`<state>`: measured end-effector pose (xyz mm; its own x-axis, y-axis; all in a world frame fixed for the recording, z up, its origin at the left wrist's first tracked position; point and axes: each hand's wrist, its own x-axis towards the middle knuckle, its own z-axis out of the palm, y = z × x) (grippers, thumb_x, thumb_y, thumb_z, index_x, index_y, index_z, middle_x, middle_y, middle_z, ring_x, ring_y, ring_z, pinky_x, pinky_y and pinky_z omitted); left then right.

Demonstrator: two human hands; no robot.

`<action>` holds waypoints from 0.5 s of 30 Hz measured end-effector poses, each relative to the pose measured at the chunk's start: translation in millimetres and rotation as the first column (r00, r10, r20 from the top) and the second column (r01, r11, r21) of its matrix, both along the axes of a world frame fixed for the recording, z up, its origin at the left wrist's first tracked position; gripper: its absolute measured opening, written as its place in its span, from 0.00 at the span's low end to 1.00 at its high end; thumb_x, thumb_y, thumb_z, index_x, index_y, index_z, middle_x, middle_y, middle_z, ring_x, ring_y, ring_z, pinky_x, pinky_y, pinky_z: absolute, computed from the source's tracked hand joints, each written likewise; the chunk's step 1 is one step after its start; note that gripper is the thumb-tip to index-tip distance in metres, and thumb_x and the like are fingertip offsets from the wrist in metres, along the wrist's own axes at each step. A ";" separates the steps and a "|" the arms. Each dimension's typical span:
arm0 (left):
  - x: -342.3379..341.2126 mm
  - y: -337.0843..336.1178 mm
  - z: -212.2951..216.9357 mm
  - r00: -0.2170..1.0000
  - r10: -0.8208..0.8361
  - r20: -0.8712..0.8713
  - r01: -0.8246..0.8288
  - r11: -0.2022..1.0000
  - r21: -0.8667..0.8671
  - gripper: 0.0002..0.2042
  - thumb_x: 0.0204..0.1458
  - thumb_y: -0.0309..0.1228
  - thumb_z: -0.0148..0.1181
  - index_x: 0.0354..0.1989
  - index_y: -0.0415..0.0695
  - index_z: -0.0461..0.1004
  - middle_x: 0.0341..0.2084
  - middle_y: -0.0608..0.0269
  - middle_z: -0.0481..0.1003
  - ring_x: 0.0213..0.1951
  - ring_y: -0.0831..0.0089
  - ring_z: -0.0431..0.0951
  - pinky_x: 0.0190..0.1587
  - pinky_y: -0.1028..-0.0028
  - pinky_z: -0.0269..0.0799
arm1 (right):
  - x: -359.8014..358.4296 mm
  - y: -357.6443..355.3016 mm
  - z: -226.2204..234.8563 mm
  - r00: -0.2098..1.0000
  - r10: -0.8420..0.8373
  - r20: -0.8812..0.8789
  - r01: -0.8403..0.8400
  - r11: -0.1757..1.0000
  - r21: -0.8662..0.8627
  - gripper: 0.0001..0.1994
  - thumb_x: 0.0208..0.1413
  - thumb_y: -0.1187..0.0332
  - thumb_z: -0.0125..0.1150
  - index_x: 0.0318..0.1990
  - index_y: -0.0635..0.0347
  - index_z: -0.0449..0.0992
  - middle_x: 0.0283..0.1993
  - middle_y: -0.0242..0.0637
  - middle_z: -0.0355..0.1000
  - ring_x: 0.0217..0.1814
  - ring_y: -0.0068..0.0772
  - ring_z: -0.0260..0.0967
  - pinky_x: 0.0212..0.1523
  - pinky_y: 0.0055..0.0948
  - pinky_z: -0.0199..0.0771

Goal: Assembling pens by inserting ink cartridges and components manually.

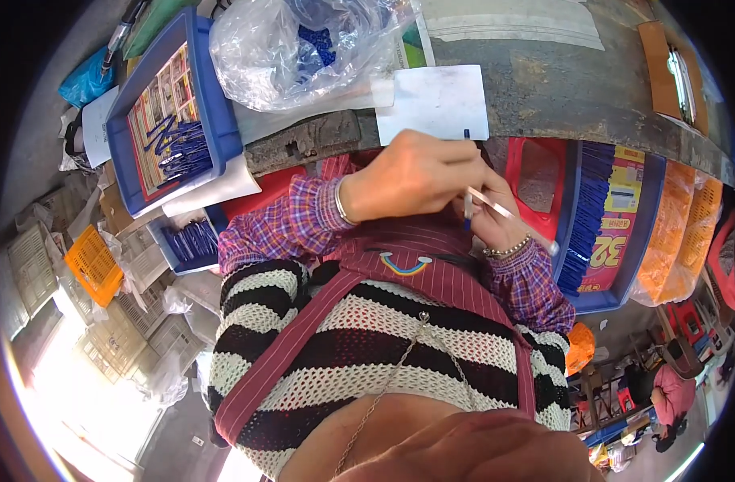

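Observation:
Over the table's front edge my two hands work close together. My left hand (411, 175) is closed, its fingertips pinching a thin blue stick-like piece (468, 206) whose dark tip shows above the knuckles. Against it, my right hand (502, 221) curls its fingers round a slim, pale silvery tool (508, 213) that slants down across the palm to the right. The fingers partly hide both items, so their exact kinds are unclear. Just beyond the hands, a white sheet (433, 96) lies on the worn table.
A clear plastic bag (259, 64) holding small blue parts sits on the table (544, 80). At left stands a blue bin (227, 120) with slender blue pieces; another blue bin (648, 217) at right holds several more. A red stool (536, 165) is below the table.

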<state>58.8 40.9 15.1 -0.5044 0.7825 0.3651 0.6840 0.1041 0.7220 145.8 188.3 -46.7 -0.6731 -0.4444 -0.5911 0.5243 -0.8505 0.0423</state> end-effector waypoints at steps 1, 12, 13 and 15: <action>5.4 1.6 -4.1 0.999 -0.013 -0.044 0.015 0.999 0.043 0.08 0.33 0.21 0.62 0.25 0.42 0.72 0.20 0.64 0.68 0.20 0.67 0.73 0.19 0.73 0.67 | 0.5 -0.9 -5.2 0.999 -0.004 0.037 0.005 1.000 -0.005 0.10 0.59 0.62 0.49 0.38 0.58 0.69 0.23 0.25 0.63 0.17 0.12 0.52 0.15 0.13 0.52; 0.8 -4.5 -10.1 0.946 0.222 0.236 -0.232 0.973 0.011 0.07 0.36 0.22 0.64 0.26 0.43 0.74 0.20 0.64 0.72 0.22 0.72 0.74 0.22 0.77 0.66 | -1.1 7.4 3.6 0.996 0.061 -0.070 -0.056 0.996 0.069 0.07 0.60 0.62 0.47 0.36 0.55 0.66 0.22 0.24 0.59 0.16 0.13 0.48 0.14 0.13 0.47; -2.3 -4.0 -3.5 0.896 0.268 0.354 -0.280 0.960 -0.018 0.06 0.37 0.22 0.66 0.25 0.41 0.76 0.20 0.64 0.74 0.23 0.76 0.75 0.23 0.80 0.67 | -2.0 7.5 4.5 0.996 0.060 -0.071 -0.055 0.996 0.070 0.07 0.60 0.62 0.47 0.36 0.55 0.66 0.22 0.24 0.59 0.16 0.13 0.48 0.14 0.13 0.47; -5.1 -5.3 -4.0 0.880 0.289 0.377 -0.299 0.954 -0.033 0.06 0.38 0.23 0.67 0.25 0.40 0.75 0.20 0.65 0.74 0.23 0.79 0.74 0.23 0.80 0.66 | -4.6 7.2 7.5 0.987 0.111 -0.119 -0.100 0.990 0.095 0.08 0.61 0.62 0.46 0.35 0.56 0.65 0.21 0.23 0.58 0.16 0.12 0.49 0.14 0.13 0.48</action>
<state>53.7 35.6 11.1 -0.8128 0.5696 0.1217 0.3038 0.2363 0.9230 141.2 195.6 -39.2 -0.6955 -0.4667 -0.5464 0.6081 -0.7874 -0.1015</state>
